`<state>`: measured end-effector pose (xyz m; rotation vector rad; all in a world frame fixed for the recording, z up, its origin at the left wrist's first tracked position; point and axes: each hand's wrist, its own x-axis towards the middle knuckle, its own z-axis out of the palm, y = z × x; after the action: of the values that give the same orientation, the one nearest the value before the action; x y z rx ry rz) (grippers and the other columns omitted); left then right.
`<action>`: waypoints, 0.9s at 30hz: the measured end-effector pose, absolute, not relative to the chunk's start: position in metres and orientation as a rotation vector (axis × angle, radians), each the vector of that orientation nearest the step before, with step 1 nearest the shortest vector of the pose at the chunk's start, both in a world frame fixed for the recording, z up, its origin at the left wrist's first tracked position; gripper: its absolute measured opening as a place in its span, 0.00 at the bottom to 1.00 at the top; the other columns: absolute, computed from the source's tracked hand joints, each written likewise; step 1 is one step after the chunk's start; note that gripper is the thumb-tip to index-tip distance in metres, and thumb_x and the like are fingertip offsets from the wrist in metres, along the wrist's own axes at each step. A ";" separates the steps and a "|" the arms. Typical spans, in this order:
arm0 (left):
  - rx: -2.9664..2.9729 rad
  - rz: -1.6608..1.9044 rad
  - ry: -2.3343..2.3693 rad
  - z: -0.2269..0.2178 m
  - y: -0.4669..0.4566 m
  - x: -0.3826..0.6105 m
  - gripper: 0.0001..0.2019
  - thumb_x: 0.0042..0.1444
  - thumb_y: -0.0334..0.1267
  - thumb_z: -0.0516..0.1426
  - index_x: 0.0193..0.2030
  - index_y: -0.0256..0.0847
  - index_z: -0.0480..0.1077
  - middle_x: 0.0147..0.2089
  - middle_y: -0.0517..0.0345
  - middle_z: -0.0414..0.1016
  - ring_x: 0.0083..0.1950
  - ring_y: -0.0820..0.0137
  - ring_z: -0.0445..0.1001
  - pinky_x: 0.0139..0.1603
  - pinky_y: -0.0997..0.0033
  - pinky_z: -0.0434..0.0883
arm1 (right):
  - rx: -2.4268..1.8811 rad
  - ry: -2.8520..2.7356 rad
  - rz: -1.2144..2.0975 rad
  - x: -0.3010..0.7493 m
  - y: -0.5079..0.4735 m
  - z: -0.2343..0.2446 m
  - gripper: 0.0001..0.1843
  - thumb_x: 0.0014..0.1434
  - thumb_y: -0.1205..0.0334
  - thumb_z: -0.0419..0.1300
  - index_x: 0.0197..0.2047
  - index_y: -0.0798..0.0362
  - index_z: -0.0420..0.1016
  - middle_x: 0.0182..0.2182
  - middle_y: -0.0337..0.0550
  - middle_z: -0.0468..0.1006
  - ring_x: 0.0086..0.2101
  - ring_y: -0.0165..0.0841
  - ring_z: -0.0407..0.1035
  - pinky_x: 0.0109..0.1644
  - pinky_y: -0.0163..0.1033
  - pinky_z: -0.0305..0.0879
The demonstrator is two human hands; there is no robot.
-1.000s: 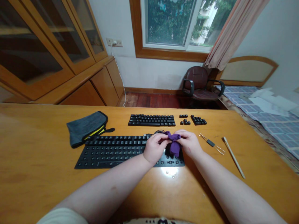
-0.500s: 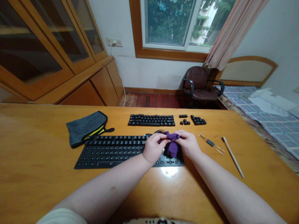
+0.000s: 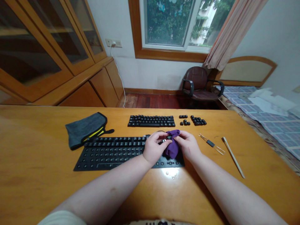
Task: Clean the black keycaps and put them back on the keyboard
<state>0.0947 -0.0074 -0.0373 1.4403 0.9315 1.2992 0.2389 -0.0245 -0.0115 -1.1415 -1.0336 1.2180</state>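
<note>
Above the right part of a black keyboard base (image 3: 110, 154), my two hands meet. Between the thumb and fingers of my left hand (image 3: 154, 147) is a small dark keycap (image 3: 169, 137), its details too small to make out. My right hand (image 3: 188, 146) pinches a purple cloth (image 3: 172, 150), which hangs down over the keyboard and lies against the keycap. Most keys are off the front rows of the base, leaving bare switches; keycaps still sit along its back rows. My hands and the cloth hide the base's right part.
Removed keycaps (image 3: 151, 121) stand in rows behind the keyboard, with smaller groups (image 3: 198, 120) to their right. A wire keycap puller (image 3: 210, 143) and a pale brush (image 3: 233, 157) lie at right. A grey folded cloth (image 3: 86, 128) touches the keyboard's back left corner.
The purple cloth has opened away from the left fingers, and the dark keycap now shows between them. Both hands stay in nearly the same place.
</note>
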 end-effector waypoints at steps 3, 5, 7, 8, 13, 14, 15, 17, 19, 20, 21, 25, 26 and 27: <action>1.511 1.337 0.901 -0.032 -0.006 0.093 0.10 0.49 0.34 0.59 0.40 0.39 0.73 0.42 0.51 0.72 0.42 0.69 0.73 0.46 0.67 0.73 | -1.152 -0.901 1.207 0.242 -0.019 -0.015 0.11 0.43 0.61 0.66 0.31 0.53 0.73 0.26 0.37 0.76 0.27 0.30 0.69 0.35 0.34 0.64; 1.610 1.341 0.894 -0.029 -0.006 0.091 0.10 0.51 0.33 0.57 0.41 0.40 0.73 0.41 0.51 0.72 0.43 0.68 0.72 0.47 0.67 0.72 | -1.170 -0.843 1.210 0.245 -0.016 -0.016 0.13 0.40 0.61 0.67 0.28 0.52 0.68 0.21 0.33 0.73 0.22 0.26 0.65 0.28 0.31 0.61; 1.687 1.319 0.894 -0.027 -0.006 0.090 0.10 0.52 0.34 0.57 0.42 0.41 0.74 0.40 0.52 0.72 0.43 0.68 0.72 0.48 0.66 0.71 | -1.188 -0.848 1.230 0.246 -0.014 -0.015 0.15 0.40 0.61 0.68 0.26 0.52 0.64 0.17 0.30 0.69 0.19 0.24 0.62 0.23 0.29 0.57; 1.693 1.303 0.892 -0.026 -0.007 0.090 0.10 0.52 0.34 0.56 0.42 0.41 0.74 0.40 0.51 0.72 0.43 0.68 0.72 0.48 0.66 0.71 | -1.191 -0.871 1.244 0.247 -0.015 -0.015 0.14 0.40 0.60 0.67 0.26 0.53 0.65 0.17 0.30 0.68 0.18 0.24 0.61 0.23 0.29 0.56; 1.447 1.265 0.862 -0.032 -0.007 0.095 0.11 0.52 0.33 0.57 0.44 0.37 0.70 0.42 0.50 0.74 0.43 0.68 0.74 0.48 0.66 0.72 | -1.118 -0.965 1.398 0.246 -0.020 -0.015 0.11 0.46 0.58 0.64 0.33 0.53 0.74 0.25 0.39 0.76 0.24 0.29 0.68 0.28 0.34 0.63; 1.395 1.268 0.862 -0.033 -0.006 0.096 0.11 0.51 0.33 0.57 0.42 0.37 0.69 0.41 0.50 0.75 0.43 0.68 0.75 0.47 0.67 0.72 | -1.076 -0.960 1.437 0.245 -0.020 -0.015 0.12 0.46 0.57 0.64 0.35 0.53 0.75 0.29 0.42 0.77 0.27 0.31 0.70 0.31 0.36 0.65; 1.356 1.271 0.863 -0.033 -0.006 0.097 0.10 0.51 0.34 0.57 0.41 0.36 0.69 0.40 0.51 0.75 0.42 0.68 0.75 0.47 0.67 0.72 | -1.030 -0.956 1.467 0.245 -0.020 -0.016 0.14 0.46 0.57 0.64 0.37 0.52 0.76 0.32 0.43 0.78 0.29 0.32 0.71 0.33 0.38 0.66; 1.314 1.277 0.861 -0.033 -0.004 0.097 0.08 0.51 0.34 0.57 0.39 0.36 0.69 0.39 0.51 0.76 0.41 0.69 0.76 0.46 0.67 0.72 | -0.973 -0.983 1.498 0.244 -0.020 -0.018 0.17 0.43 0.58 0.66 0.40 0.51 0.76 0.34 0.43 0.78 0.30 0.32 0.71 0.35 0.39 0.66; 1.309 1.270 0.852 -0.032 -0.004 0.097 0.07 0.51 0.33 0.58 0.38 0.36 0.69 0.39 0.52 0.76 0.41 0.69 0.76 0.46 0.68 0.72 | -0.994 -1.020 1.468 0.244 -0.019 -0.020 0.21 0.40 0.61 0.68 0.41 0.50 0.76 0.31 0.40 0.78 0.25 0.29 0.69 0.31 0.37 0.65; 1.313 1.262 0.849 -0.032 -0.004 0.096 0.07 0.51 0.33 0.58 0.38 0.36 0.70 0.39 0.52 0.76 0.41 0.69 0.76 0.47 0.68 0.72 | -1.026 -1.026 1.435 0.244 -0.018 -0.021 0.22 0.39 0.63 0.69 0.41 0.50 0.76 0.29 0.39 0.77 0.23 0.27 0.67 0.29 0.35 0.65; 1.317 1.256 0.848 -0.031 -0.004 0.096 0.07 0.51 0.33 0.58 0.38 0.36 0.70 0.39 0.52 0.76 0.41 0.69 0.76 0.47 0.68 0.72 | -1.064 -1.026 1.399 0.244 -0.018 -0.022 0.22 0.38 0.64 0.69 0.41 0.50 0.76 0.27 0.38 0.76 0.21 0.26 0.65 0.27 0.35 0.64; 1.325 1.257 0.866 -0.029 -0.004 0.096 0.06 0.51 0.33 0.57 0.37 0.36 0.71 0.38 0.52 0.77 0.40 0.69 0.76 0.46 0.68 0.73 | -1.159 -1.072 1.253 0.244 -0.018 -0.021 0.15 0.41 0.62 0.68 0.36 0.52 0.78 0.28 0.41 0.77 0.23 0.27 0.66 0.28 0.36 0.65; 1.332 1.257 0.872 -0.029 -0.004 0.096 0.06 0.51 0.32 0.57 0.37 0.36 0.71 0.38 0.52 0.77 0.40 0.69 0.76 0.46 0.68 0.73 | -1.161 -1.102 1.222 0.244 -0.019 -0.020 0.14 0.41 0.61 0.67 0.35 0.52 0.79 0.30 0.42 0.76 0.24 0.28 0.66 0.28 0.37 0.66; 1.344 1.258 0.878 -0.029 -0.005 0.096 0.06 0.51 0.32 0.57 0.36 0.36 0.71 0.38 0.53 0.77 0.40 0.69 0.76 0.46 0.68 0.73 | -1.155 -1.133 1.191 0.245 -0.019 -0.018 0.12 0.42 0.61 0.67 0.34 0.52 0.79 0.31 0.42 0.76 0.25 0.28 0.67 0.29 0.37 0.66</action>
<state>0.0965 -0.0045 -0.0288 1.3444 0.8777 1.2581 0.2447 -0.0195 -0.0183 -1.1548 -1.1327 1.1905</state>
